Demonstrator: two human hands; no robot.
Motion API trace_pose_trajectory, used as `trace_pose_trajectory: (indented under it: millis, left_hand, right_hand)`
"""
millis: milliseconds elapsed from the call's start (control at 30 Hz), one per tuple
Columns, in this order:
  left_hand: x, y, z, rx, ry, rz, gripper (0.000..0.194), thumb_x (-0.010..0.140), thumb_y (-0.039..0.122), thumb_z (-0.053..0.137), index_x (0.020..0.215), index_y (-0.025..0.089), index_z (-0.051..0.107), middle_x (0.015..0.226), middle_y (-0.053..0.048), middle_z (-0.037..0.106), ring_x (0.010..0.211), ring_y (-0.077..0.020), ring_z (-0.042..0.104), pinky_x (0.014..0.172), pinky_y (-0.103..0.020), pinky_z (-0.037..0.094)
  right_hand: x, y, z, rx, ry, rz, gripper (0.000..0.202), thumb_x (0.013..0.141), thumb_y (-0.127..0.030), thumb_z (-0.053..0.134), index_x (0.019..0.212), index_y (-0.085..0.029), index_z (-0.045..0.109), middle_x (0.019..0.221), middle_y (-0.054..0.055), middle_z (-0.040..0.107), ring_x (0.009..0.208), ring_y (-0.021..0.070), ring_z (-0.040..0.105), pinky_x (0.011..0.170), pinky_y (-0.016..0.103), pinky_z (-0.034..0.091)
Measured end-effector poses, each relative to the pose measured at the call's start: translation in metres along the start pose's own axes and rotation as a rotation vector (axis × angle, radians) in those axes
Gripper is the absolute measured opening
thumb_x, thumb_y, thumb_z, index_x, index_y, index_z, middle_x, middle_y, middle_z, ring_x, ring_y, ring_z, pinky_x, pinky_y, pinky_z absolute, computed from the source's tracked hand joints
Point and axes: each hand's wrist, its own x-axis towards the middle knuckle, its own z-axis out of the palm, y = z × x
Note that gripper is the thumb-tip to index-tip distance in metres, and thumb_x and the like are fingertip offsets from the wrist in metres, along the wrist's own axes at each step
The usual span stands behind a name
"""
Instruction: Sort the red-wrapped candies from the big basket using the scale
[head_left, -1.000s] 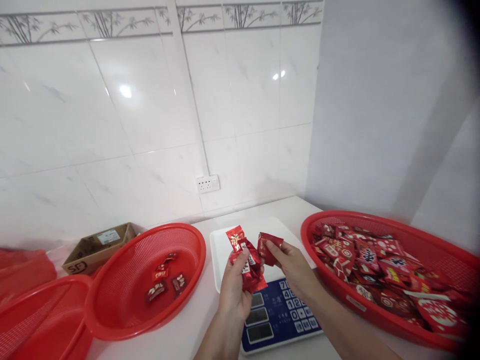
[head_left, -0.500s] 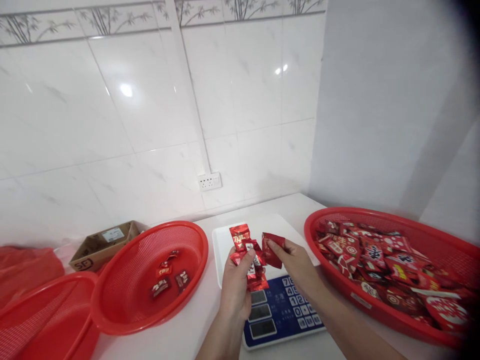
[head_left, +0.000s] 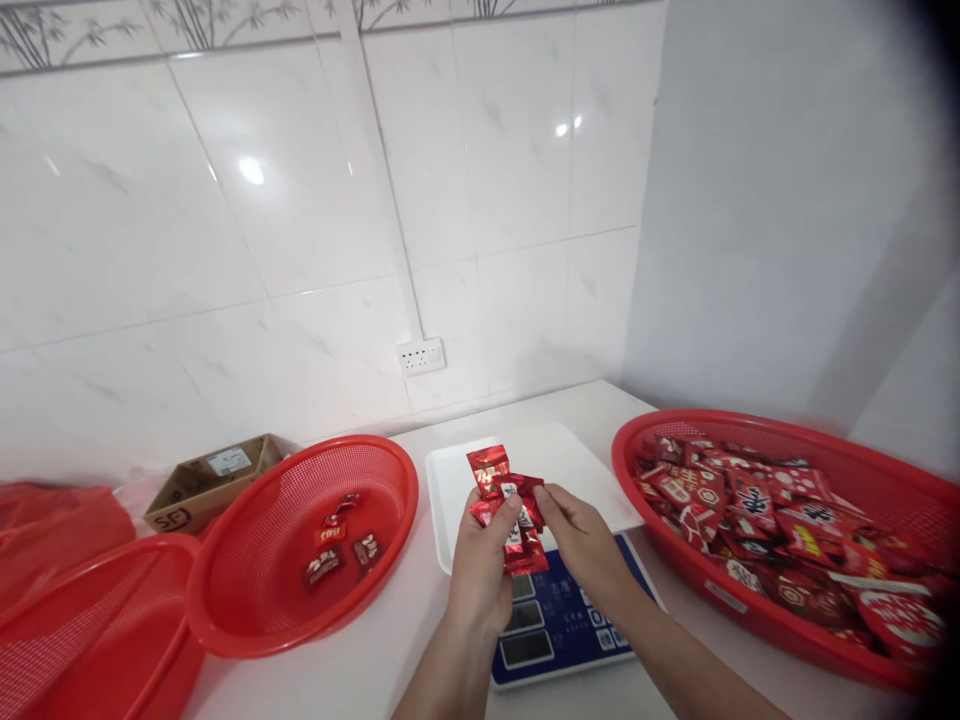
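Note:
My left hand (head_left: 480, 560) is closed around several small red foil snack packets (head_left: 489, 468), fanned out with its thumb lying across them. At the right side of this bunch, my right hand (head_left: 581, 540) pinches the edge of a dark red packet (head_left: 531, 486); its fingers partly hide that packet. Both hands are above a white digital scale (head_left: 570, 470) with a blue keypad panel, and they cover part of its keys and displays. Left of the scale, a red plastic basket (head_left: 255, 520) holds several small red packets (head_left: 324, 566).
On the right stands a large red basket (head_left: 720, 590) heaped with red snack packets (head_left: 750, 500). At far left are another red basket (head_left: 82, 620), a red plastic bag (head_left: 60, 525) and a cardboard box (head_left: 176, 510). A tiled wall with a socket (head_left: 421, 356) borders the white table behind.
My right hand has brought its dark red packet leftward against the bunch in my left hand. The view has shifted slightly.

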Motion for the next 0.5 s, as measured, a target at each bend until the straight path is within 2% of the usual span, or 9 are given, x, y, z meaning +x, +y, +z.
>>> trace_pose_trajectory:
  millis: [167,300,400,500]
  left_hand:
    - [-0.002,0.001,-0.002,-0.006,0.004,-0.007,0.029,0.066,0.031,0.073,0.090,0.020,0.061,0.082,0.000,0.067,0.076,-0.0152,0.064,0.071,-0.025,0.048]
    - [-0.007,0.010,-0.003,0.008,0.010,-0.006,0.029,0.067,0.032,0.072,0.091,0.019,0.062,0.085,-0.003,0.069,0.080,-0.0168,0.065,0.074,-0.026,0.048]
    - [-0.013,0.031,-0.015,0.048,0.095,0.048,0.035,0.064,0.031,0.074,0.095,0.020,0.061,0.080,-0.003,0.069,0.074,-0.0168,0.066,0.071,-0.026,0.050]
    - [-0.022,0.069,-0.042,0.167,0.294,0.154,0.048,0.060,0.031,0.077,0.102,0.023,0.057,0.071,0.001,0.067,0.062,-0.0150,0.065,0.063,-0.026,0.052]
  right_hand:
    - [-0.001,0.003,-0.001,-0.095,0.083,-0.132,0.037,0.083,-0.052,0.046,0.088,-0.023,0.067,0.101,0.007,0.057,0.100,0.0223,0.052,0.089,0.034,0.039]
    - [-0.008,0.004,0.001,-0.081,0.080,-0.114,0.034,0.083,-0.050,0.046,0.100,-0.026,0.063,0.118,0.008,0.048,0.111,0.0229,0.046,0.085,0.034,0.044]
    - [-0.015,0.005,-0.003,-0.082,0.074,-0.091,0.033,0.084,-0.049,0.045,0.108,-0.030,0.058,0.125,0.006,0.043,0.106,0.0219,0.050,0.079,0.034,0.047]
    - [-0.020,0.009,-0.016,-0.117,0.100,-0.073,0.033,0.084,-0.049,0.044,0.109,-0.031,0.056,0.127,0.005,0.043,0.098,0.0208,0.053,0.074,0.034,0.049]
